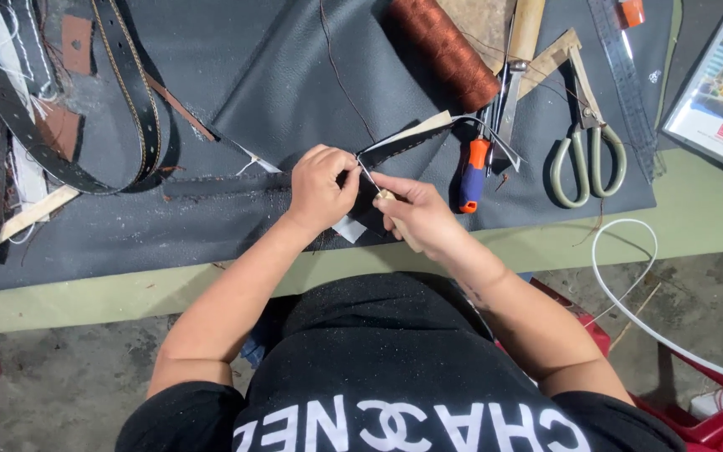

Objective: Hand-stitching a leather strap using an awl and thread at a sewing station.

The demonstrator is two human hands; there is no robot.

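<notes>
Black leather strip (399, 144) pinched by left hand (321, 187), right hand (418, 216) gripping awl (376, 186)

Black leather strip (399, 144): narrow, pale underside showing, flat on worktop near front edge, centre, angled up-right. Awl (376, 186): thin metal point, light wooden handle, tip against strip's near end.
</notes>
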